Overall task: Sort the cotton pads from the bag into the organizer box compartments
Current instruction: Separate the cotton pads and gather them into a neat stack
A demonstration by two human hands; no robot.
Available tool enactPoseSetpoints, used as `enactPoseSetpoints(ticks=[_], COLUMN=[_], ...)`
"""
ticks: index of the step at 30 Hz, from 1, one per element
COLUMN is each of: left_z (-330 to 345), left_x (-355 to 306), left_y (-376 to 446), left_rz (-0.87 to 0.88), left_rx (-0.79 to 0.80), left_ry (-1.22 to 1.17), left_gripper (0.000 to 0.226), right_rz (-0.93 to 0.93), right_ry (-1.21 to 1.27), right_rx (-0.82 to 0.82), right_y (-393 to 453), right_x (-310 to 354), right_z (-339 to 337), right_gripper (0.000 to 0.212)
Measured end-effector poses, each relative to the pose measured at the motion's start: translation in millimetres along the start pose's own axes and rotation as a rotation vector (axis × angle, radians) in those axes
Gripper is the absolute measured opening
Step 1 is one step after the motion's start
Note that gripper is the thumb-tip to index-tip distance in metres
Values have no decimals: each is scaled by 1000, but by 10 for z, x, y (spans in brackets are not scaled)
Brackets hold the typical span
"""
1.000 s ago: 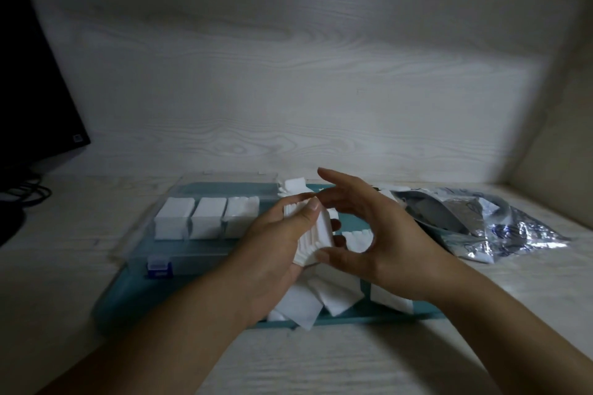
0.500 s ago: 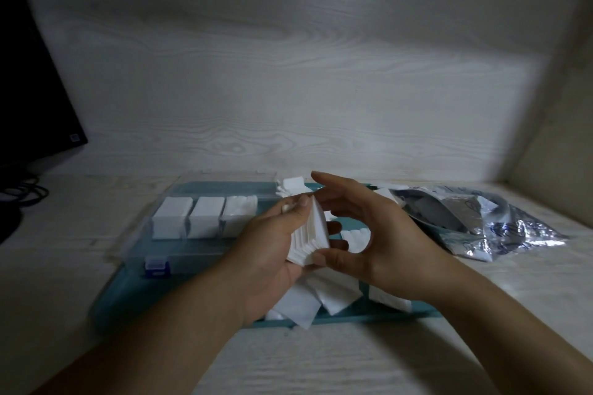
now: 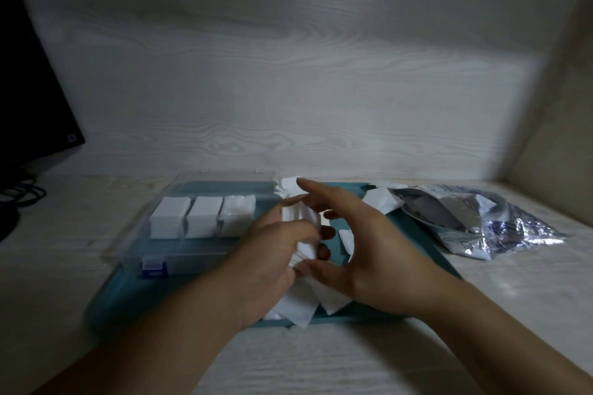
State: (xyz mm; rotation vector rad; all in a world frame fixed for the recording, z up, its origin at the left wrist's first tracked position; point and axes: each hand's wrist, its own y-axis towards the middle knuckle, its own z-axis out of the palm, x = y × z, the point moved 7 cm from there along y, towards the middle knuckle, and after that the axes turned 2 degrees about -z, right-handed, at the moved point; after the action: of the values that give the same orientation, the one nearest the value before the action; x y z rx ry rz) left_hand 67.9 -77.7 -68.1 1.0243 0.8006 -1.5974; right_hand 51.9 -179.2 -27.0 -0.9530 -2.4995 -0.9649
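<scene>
left hand point(image 3: 272, 253) fingers grip pad stack point(image 3: 301, 234), lowered | right hand point(image 3: 362, 244) fingers spread wider

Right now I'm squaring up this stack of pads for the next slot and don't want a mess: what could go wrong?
The stack of pads looks fanned in the left hand, steadied by the right hand, so sheets may slip. Loose pads overhang the teal tray edge and a forearm could knock them off. Pushing the stack in uneven might disturb the filled compartments.
</scene>
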Motion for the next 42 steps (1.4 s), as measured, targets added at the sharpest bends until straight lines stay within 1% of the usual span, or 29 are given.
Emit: enactPoseSetpoints(ticks=[2, 4, 6, 9, 10, 12, 15, 16, 17, 19, 21, 23, 24, 25, 26, 31, 34, 35, 36, 38, 39, 41, 42], left_z=[20, 2, -36, -74, -82, -84, -36, -25, -23, -45, -75, -100, -109, -110, -109, -118, -152, -163, -166, -155, -136, -89, -81], left_x=[-24, -57, -104, -157, -162, -163, -145, -147, -148, -178, -201, -219, -221, -225, -225, -208, -219, -222, -224, -223, -220, -210, -201], left_y=[-27, -40, -39, -40, -44, -55, -68, -66, -61, -57, -56, -62, -65, -68, -69, -59, -52, -50, -46, -43, -46, -53, -53], left_rz=[-11, -7, 1, -3, -7, -4, 7, 13, 19, 36, 44, 55, 63, 71, 78, 90, 96, 99, 100, 90, 77, 49, 42], left_rx=[-16, -50, -89, -119, -127, -136, -121, -118, -124, -149, -168, -184, -190, -192, -190, -190, -212, -218, -220, -204, -185, -138, -123], left_ry=[7, 25, 4, -34, -29, -4, 52, 55, 48, 23, 6, 8, 12, 14, 15, 28, 26, 25, 24, 14, -2, -50, -57], left_gripper=[44, 48, 49, 36, 33, 26, 17, 17, 17, 19, 18, 18, 18, 18, 17, 17, 12, 8, 6, 15, 21, 25, 24], right_rz=[8, 37, 93, 219, 267, 330, 338, 334, 334, 330, 300, 279, 262, 250, 252, 273, 245, 260, 291, 344, 352, 354, 360], right_ry=[7, 90, 186, 252, 282, 341, 424, 417, 370, 130, -93, -191, -237, -272, -284, -134, -127, -83, 13, 311, 473, 737, 816], right_rx=[20, 15, -51, -191, -223, -221, -123, -97, -73, 7, 172, 355, 420, 451, 448, 241, 73, 5, -70, -205, -244, -250, -237], right_y=[-6, -2, 14, 41, 36, 40, 51, 55, 51, 47, 23, -35, -59, -73, -74, -1, 32, 41, 47, 48, 50, 57, 55], right_x=[1, -27, -106, -304, -376, -423, -377, -368, -384, -431, -417, -355, -333, -323, -322, -346, -415, -451, -481, -503, -492, -436, -406], right_z=[14, -10, -100, -249, -257, -188, -7, 21, 28, -10, -8, 49, 86, 113, 125, 54, -147, -222, -290, -371, -373, -321, -284], right_gripper=[90, 83, 65, 29, 22, 16, 16, 17, 17, 21, 30, 40, 45, 49, 51, 37, 17, 11, 9, 11, 11, 9, 11])
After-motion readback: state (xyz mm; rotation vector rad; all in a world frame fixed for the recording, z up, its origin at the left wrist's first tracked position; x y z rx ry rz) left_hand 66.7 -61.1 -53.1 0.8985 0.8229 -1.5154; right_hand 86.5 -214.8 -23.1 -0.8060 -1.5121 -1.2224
